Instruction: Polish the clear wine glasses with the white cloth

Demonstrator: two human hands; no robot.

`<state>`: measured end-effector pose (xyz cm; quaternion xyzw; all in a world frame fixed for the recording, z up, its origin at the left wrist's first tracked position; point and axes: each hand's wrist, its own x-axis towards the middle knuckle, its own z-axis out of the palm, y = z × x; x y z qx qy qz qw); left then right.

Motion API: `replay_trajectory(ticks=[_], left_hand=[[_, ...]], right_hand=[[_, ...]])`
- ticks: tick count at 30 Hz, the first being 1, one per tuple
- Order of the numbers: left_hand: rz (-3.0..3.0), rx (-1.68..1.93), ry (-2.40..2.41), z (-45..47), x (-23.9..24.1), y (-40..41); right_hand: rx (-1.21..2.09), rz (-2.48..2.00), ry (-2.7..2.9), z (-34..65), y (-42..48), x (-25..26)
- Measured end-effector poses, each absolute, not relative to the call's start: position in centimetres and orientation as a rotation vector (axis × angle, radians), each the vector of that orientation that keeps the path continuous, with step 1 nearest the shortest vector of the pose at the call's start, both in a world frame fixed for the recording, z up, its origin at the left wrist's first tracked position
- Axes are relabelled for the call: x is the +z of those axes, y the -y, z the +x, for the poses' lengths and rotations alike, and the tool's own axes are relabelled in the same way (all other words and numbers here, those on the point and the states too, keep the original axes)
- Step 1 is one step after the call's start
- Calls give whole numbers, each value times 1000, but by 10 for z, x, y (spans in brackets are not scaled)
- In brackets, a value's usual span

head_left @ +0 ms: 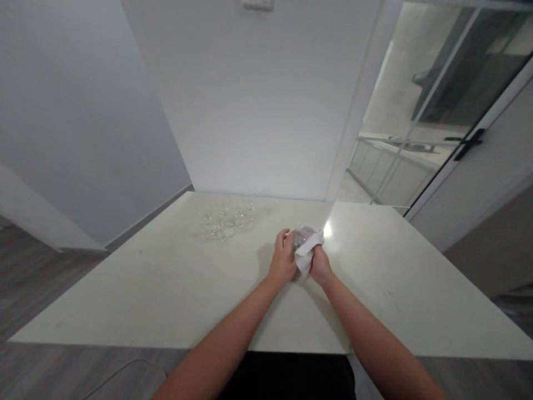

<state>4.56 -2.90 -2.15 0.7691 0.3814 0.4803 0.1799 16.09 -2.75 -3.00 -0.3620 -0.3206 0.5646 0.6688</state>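
My left hand (284, 256) is closed around the left side of a clear drinking glass (298, 239), held just above the table. Against the glass's right side, my right hand (320, 265) grips a white cloth (306, 254), which is draped partly over the rim and down the front. The cloth and my fingers hide much of the glass. Several clear glasses (227, 218) stand close together farther back and to the left, apart from both hands; their outlines are faint against the table.
The pale, glossy table (137, 294) stretches wide on both sides of my arms and meets a white wall (258, 111) at the back. To the right is a glass-paned door (420, 111) with a black handle (469, 143). A thin cable (125, 366) lies on the floor at left.
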Motion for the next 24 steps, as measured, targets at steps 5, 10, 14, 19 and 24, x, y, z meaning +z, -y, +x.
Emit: replay_trajectory(ticks=[5,10,14,19,24], left_hand=[[2104,1326,-1124,43,-15,30],[1883,955,-870,43,-6,36],[1727,661,-669,36,-3,32],[2203,686,-1138,25,-2,24],[2582,634,-1349,21,2,26]], right_hand=[[1378,-778,726,158,32,-24],[1250,-808,783,174,30,-21],[1104,-978,860,189,24,-21],[976,-1103,1162,188,21,-19],[791,-1197,1298,187,21,-16]])
